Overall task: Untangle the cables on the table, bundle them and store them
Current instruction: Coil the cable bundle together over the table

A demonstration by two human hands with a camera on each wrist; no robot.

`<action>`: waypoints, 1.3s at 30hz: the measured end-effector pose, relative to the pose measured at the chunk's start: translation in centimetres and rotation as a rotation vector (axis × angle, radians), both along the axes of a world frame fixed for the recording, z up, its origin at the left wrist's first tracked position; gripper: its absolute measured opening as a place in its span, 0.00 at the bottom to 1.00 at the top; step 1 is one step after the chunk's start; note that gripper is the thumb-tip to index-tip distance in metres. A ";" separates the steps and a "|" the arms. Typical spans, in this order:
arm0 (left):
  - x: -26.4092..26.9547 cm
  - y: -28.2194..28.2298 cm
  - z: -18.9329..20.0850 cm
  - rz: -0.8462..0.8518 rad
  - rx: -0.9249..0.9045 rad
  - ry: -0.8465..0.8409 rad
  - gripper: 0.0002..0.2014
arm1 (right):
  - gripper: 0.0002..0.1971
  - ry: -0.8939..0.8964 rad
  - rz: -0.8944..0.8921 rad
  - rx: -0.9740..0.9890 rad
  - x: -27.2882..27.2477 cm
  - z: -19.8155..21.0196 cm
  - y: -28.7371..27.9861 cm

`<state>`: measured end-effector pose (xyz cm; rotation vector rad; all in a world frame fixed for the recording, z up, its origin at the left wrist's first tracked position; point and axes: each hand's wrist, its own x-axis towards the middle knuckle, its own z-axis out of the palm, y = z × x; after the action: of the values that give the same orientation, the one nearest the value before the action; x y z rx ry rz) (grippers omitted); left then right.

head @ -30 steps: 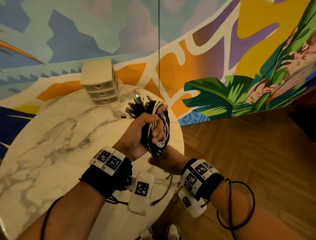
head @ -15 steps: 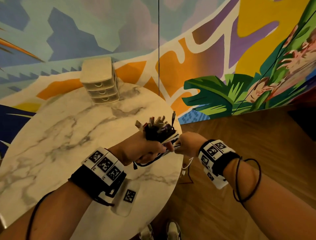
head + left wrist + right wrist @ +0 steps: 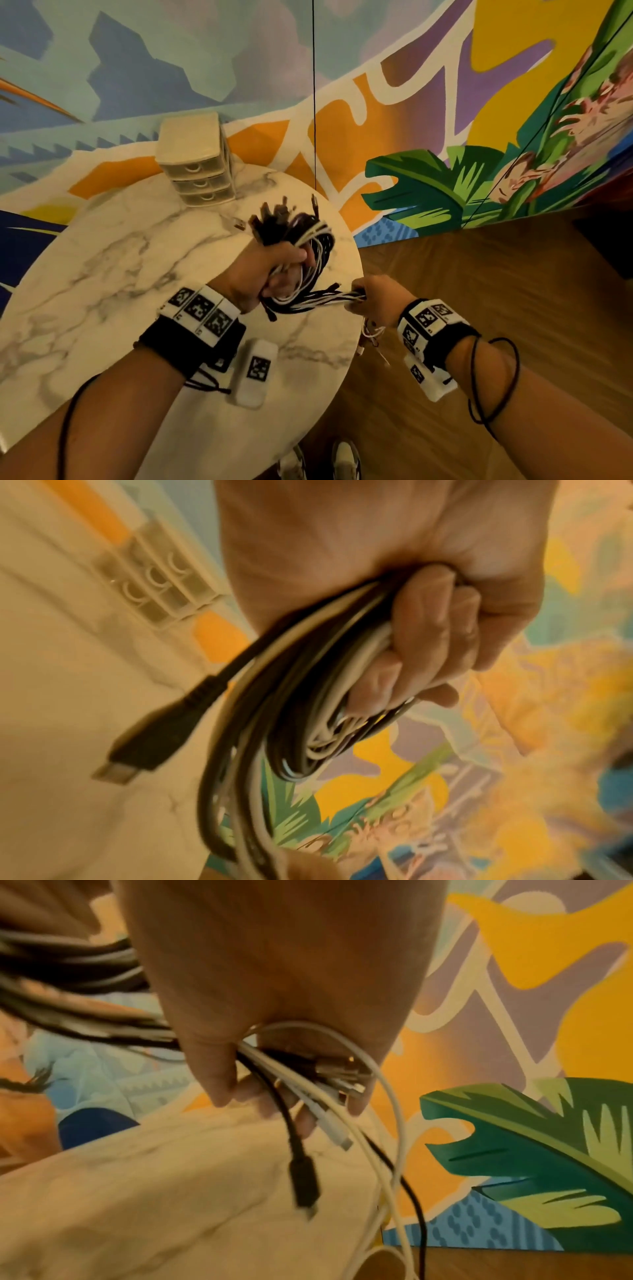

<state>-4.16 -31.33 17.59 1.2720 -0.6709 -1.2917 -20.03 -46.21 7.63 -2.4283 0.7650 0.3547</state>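
A bundle of black and white cables [image 3: 308,246] is looped in my left hand [image 3: 274,270], whose fingers curl round the coil [image 3: 308,696] above the right part of the marble table [image 3: 102,274]. Several plug ends [image 3: 274,219] stick up from the top of the bundle. A black plug [image 3: 150,739] hangs out of the coil on the left. My right hand [image 3: 373,298] grips the loose cable ends [image 3: 329,301] just past the table's right edge. Plugs and white and black strands [image 3: 325,1104] trail down from its fingers [image 3: 222,1085].
A small beige three-drawer organizer [image 3: 197,161] stands at the far edge of the table, drawers closed. A painted mural wall [image 3: 445,102] rises behind it. Wooden floor [image 3: 479,291] lies to the right, and shoes [image 3: 346,459] show below the table's near edge.
The left hand has turned the coil back up and away, plugs pointing toward the organizer. The right hand has pulled the loose ends out to the right, off the table's edge.
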 end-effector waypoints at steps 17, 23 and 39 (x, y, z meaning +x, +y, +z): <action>0.2 -0.1 1.4 -0.402 -0.149 0.250 0.12 | 0.11 -0.093 0.225 0.261 4.0 3.7 4.8; -1.1 1.0 1.8 -0.344 0.118 -0.347 0.02 | 0.13 0.141 0.096 0.165 4.1 5.2 -0.1; -3.9 -1.8 -3.4 0.213 -0.067 -0.860 0.08 | 0.10 -0.727 -1.003 1.157 5.8 6.5 3.4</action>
<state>-8.07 -33.17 14.18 1.7871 -1.1184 -0.4988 -14.24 -42.84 14.12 -0.7970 0.9286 -0.3914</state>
